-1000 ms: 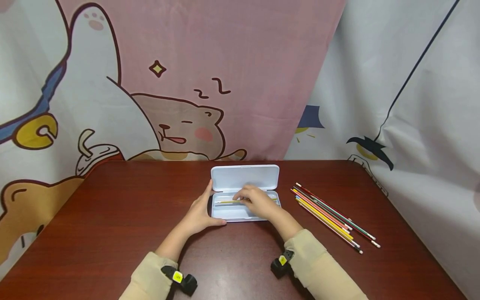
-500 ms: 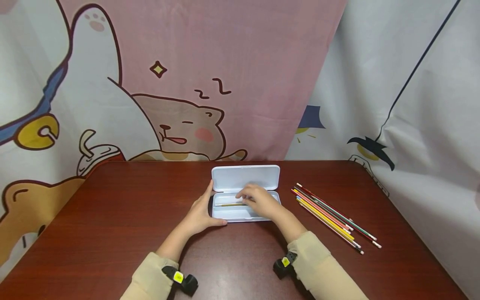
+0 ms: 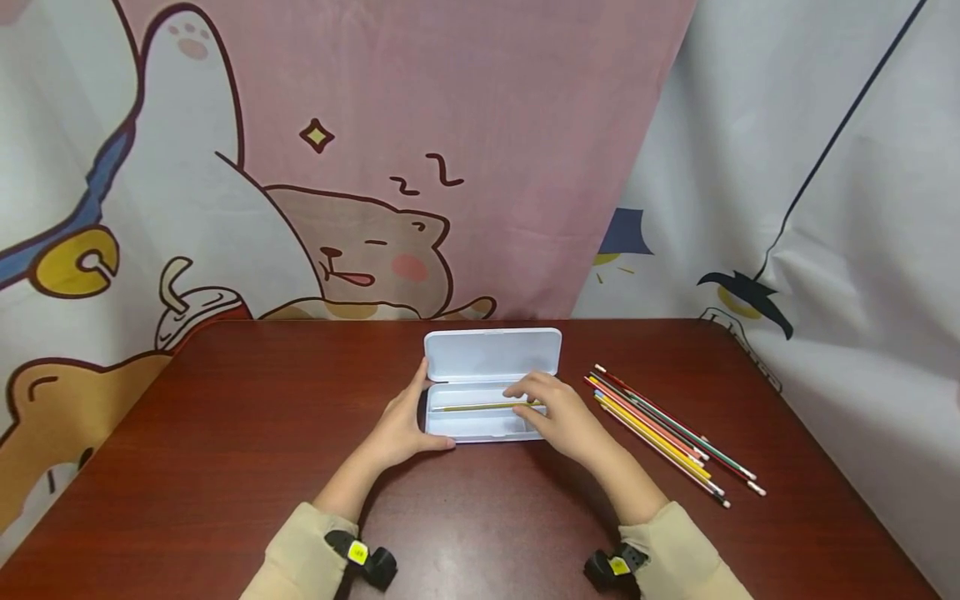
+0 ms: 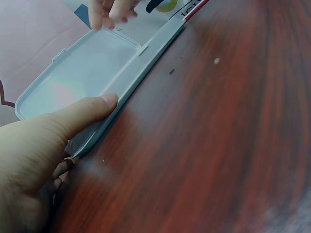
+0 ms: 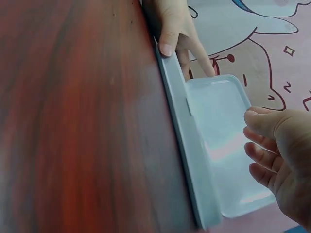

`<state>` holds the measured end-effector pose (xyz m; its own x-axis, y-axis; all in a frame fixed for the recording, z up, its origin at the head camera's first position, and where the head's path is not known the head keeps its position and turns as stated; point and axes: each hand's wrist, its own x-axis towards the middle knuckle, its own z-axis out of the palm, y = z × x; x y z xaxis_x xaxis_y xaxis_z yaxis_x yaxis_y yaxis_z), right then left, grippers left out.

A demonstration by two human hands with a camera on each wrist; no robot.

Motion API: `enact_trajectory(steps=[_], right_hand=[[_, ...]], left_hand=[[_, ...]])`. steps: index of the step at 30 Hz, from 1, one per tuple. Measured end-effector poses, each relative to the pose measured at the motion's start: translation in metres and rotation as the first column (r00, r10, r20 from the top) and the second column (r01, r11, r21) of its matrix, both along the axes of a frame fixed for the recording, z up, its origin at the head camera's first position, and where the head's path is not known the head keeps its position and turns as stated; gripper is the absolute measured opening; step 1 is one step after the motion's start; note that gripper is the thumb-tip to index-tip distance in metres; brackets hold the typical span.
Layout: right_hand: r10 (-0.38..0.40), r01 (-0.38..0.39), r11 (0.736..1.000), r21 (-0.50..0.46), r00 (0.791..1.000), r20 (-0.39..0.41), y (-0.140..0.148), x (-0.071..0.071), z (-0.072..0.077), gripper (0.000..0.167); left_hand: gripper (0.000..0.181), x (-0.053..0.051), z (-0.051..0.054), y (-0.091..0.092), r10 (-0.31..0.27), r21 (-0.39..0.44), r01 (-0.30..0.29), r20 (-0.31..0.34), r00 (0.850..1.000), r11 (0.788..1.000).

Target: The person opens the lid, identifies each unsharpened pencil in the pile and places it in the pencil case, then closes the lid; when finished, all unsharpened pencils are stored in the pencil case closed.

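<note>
A white pencil case point(image 3: 480, 428) lies with its lid point(image 3: 492, 355) raised on the table. Inside it, toward the back, a thin yellow pencil point(image 3: 472, 407) lies lengthwise. My left hand point(image 3: 395, 427) holds the case by its left end, the thumb pressed along the front edge; in the left wrist view that thumb point(image 4: 92, 110) is on the rim. Over the case's right part, my right hand point(image 3: 562, 417) hovers with loosely bent fingers. Its fingers point(image 5: 262, 155) hold nothing in the right wrist view. That hand covers the pencil's right end.
Several coloured pencils point(image 3: 660, 425) lie in a slanting bundle on the table right of the case. The brown wooden table point(image 3: 247, 433) reaches back to a cartoon-printed curtain point(image 3: 525, 167). Each sleeve carries a small black wrist camera point(image 3: 360, 560).
My right hand has drawn back to the right, its fingers spreading away from the yellow pencil, which stays in the case. My left hand keeps its place.
</note>
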<state>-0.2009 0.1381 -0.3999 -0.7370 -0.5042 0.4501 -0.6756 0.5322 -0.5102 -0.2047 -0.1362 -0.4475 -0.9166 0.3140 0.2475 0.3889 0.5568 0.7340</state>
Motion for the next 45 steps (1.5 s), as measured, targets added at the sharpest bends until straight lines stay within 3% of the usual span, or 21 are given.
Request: enact_trajectory(steps=[15,22,27,37,45], right_hand=[[-0.091,0.091,0.996,-0.014,0.996,-0.021,0.061,0.019,-0.002,0.031],[-0.127,0.128,0.992,0.009,0.988,-0.087,0.093,0.022,-0.007,0.034],[-0.183,0.187,0.981,0.047,0.98,-0.079,0.116,0.026,-0.008,0.036],[-0.234,0.229,0.966,0.119,0.972,0.034,0.151,0.028,-0.015,0.036],[-0.268,0.245,0.959,0.145,0.948,0.169,0.169,0.026,-0.022,0.032]], left_hand=[[0.132,-0.001,-0.002,0.001,0.007,-0.007,-0.007,0.009,1.0,1.0],[0.131,-0.001,-0.002,0.001,0.005,-0.006,-0.005,-0.008,1.0,1.0],[0.131,-0.001,-0.003,0.002,0.003,-0.005,-0.003,0.001,1.0,1.0],[0.131,-0.001,-0.004,0.0,0.007,-0.011,-0.007,0.003,1.0,1.0],[0.131,-0.002,-0.004,-0.001,0.004,-0.016,-0.003,0.019,1.0,1.0]])
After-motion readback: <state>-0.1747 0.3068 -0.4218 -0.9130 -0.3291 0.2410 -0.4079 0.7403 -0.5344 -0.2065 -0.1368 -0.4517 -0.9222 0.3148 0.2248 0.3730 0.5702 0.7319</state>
